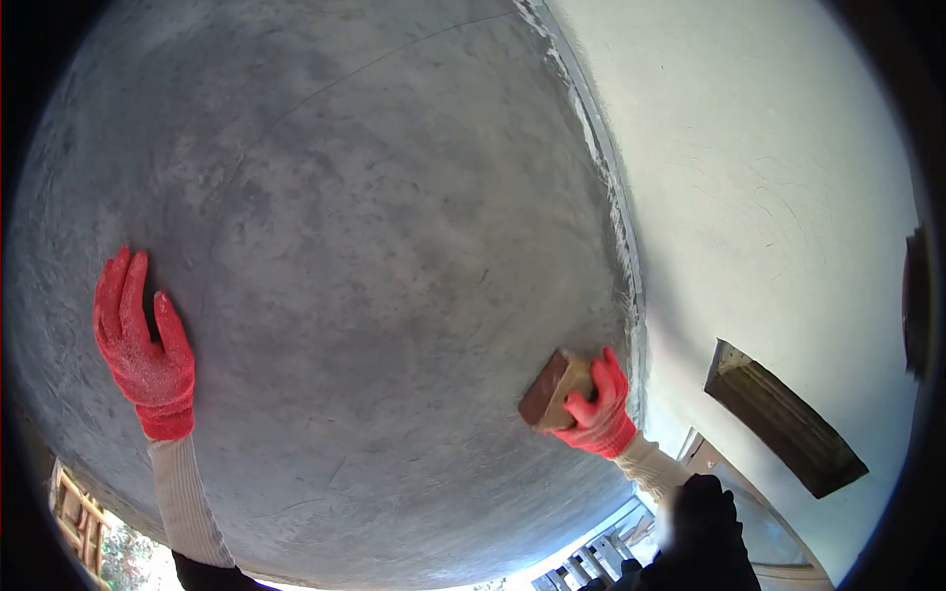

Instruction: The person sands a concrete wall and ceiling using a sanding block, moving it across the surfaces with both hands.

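Observation:
My left hand (pixel 146 345), in a red coated glove with a ribbed cream cuff, rests flat against the grey plastered surface (pixel 374 227), fingers spread. My right hand (pixel 599 414), gloved the same way, has its fingers wrapped round a sanding block (pixel 545 396) with a reddish-brown face and a tan body. The block is up against the grey surface, close to its right-hand border; the contact face is partly hidden. Mottled darker patches and a thin curved line mark the plaster.
A ragged whitish seam (pixel 601 148) divides the grey surface from a pale wall (pixel 749 148) on the right. That wall has a dark rectangular recess (pixel 788 424). Slatted pieces (pixel 591 563) show at the bottom, and a wooden frame (pixel 79 522) at lower left.

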The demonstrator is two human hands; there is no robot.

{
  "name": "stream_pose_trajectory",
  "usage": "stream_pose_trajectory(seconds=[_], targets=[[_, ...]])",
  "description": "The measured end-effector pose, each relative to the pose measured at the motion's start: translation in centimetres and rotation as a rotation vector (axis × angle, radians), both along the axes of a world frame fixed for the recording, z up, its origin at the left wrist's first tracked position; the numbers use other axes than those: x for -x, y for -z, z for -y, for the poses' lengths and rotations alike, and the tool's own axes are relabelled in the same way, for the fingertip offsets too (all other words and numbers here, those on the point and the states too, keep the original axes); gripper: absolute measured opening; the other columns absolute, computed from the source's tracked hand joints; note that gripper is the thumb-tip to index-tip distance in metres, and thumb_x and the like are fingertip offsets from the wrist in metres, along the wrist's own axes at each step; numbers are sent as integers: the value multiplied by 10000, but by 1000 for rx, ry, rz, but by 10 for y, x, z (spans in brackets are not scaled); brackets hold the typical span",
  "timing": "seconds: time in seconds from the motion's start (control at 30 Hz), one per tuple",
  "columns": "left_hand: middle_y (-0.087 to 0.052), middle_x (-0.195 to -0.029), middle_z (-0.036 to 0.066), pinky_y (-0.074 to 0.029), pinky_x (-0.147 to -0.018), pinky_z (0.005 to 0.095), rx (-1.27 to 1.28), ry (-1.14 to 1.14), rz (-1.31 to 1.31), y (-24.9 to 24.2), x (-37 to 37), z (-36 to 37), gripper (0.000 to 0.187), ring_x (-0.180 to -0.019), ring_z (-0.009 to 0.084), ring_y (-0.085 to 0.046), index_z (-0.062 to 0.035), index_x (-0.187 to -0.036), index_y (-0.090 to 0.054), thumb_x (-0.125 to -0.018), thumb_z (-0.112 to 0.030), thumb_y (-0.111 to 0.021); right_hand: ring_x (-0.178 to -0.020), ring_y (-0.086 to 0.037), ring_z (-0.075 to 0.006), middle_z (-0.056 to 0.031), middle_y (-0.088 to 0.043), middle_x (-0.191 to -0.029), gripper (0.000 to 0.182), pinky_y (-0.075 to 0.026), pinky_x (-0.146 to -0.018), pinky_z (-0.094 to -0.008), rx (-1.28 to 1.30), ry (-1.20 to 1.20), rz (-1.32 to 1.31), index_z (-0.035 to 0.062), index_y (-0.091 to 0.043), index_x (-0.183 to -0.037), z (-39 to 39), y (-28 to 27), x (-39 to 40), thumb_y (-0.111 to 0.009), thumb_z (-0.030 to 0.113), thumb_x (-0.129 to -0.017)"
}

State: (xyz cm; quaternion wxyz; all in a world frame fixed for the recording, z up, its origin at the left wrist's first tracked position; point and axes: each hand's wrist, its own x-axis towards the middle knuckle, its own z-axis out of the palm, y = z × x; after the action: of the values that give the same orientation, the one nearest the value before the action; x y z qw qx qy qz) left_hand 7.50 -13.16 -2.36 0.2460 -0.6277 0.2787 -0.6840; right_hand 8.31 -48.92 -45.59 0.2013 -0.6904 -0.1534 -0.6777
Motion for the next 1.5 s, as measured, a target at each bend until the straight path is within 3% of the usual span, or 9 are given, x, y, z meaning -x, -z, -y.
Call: stream_pose_trajectory(seconds=[0.3, 0.43, 0.57, 0.67, 0.9, 1.03, 1.17, 1.27, 1.5], targets=[[-587, -1398, 137, -401, -1112, 453, -23, 15, 10, 1, 0, -1, 391, -1305, 349, -527, -33, -1320, -617, -931, -61, -599, -1264, -484, -498, -300, -419, -1441, 987, -438, -1009, -546, -112, 43, -14, 154, -506, -1384, 9, -248, 3, -958, 326, -524], [-582, -1402, 144, -393, -1115, 474, -56, 49, -1, 1, 1, -2, 402, -1312, 363, -518, -27, -1333, -603, -932, -60, -589, -1244, -472, -527, -268, -429, -1414, 932, -444, -996, -589, -203, 70, -27, 190, -551, -1308, -3, -196, 11, -960, 331, -482], [-565, -1416, 166, -385, -1118, 501, -103, 54, 5, 27, 12, 1, 410, -1312, 393, -512, -28, -1350, -589, -946, -96, -571, -1264, -461, -545, -278, -451, -1359, 831, -442, -968, -629, -86, 29, -1, 205, -549, -1190, -12, -2, 7, -967, 375, -493], [-568, -1413, 148, -402, -1102, 546, -255, 55, -151, 63, 16, 4, 438, -1321, 378, -507, -40, -1320, -616, -894, -139, -627, -1271, -460, -542, -263, -462, -1341, 788, -444, -958, -627, -26, -43, -34, 208, -553, -1152, -8, -17, 12, -961, 391, -504], [-590, -1357, 102, -453, -1056, 549, -406, 65, -295, 97, 4, 2, 419, -1294, 358, -519, -77, -1238, -674, -829, -166, -656, -1196, -505, -502, -249, -459, -1374, 882, -473, -944, -554, -158, 0, 36, 185, -571, -1286, 9, -282, 3, -945, 324, -499], [-598, -1337, 101, -461, -1044, 543, -393, 79, -267, 99, 5, 3, 399, -1278, 350, -528, -66, -1214, -679, -825, -152, -654, -1219, -485, -513, -251, -459, -1378, 915, -465, -969, -557, -200, 75, -47, 183, -554, -1295, -4, -226, 16, -957, 322, -485], [-605, -1323, 98, -457, -1048, 543, -353, 99, -260, 102, 4, 5, 396, -1266, 347, -536, -62, -1210, -678, -823, -146, -655, -1268, -469, -546, -264, -452, -1385, 857, -435, -967, -621, -24, -13, 12, 224, -560, -1213, -6, -20, 2, -965, 412, -482], [-609, -1322, 96, -450, -1058, 543, -334, 98, -263, 101, 5, 6, 398, -1267, 346, -539, -64, -1211, -678, -821, -140, -658, -1275, -471, -540, -262, -457, -1379, 819, -434, -954, -631, 35, -16, -68, 225, -560, -1168, -1, -49, 13, -963, 428, -484], [-614, -1322, 105, -450, -1063, 542, -334, 85, -254, 101, 6, 4, 398, -1274, 347, -541, -65, -1216, -676, -824, -136, -659, -1235, -503, -483, -262, -457, -1403, 927, -464, -957, -539, -160, 39, 83, 155, -551, -1319, 8, -265, 4, -946, 319, -496]])
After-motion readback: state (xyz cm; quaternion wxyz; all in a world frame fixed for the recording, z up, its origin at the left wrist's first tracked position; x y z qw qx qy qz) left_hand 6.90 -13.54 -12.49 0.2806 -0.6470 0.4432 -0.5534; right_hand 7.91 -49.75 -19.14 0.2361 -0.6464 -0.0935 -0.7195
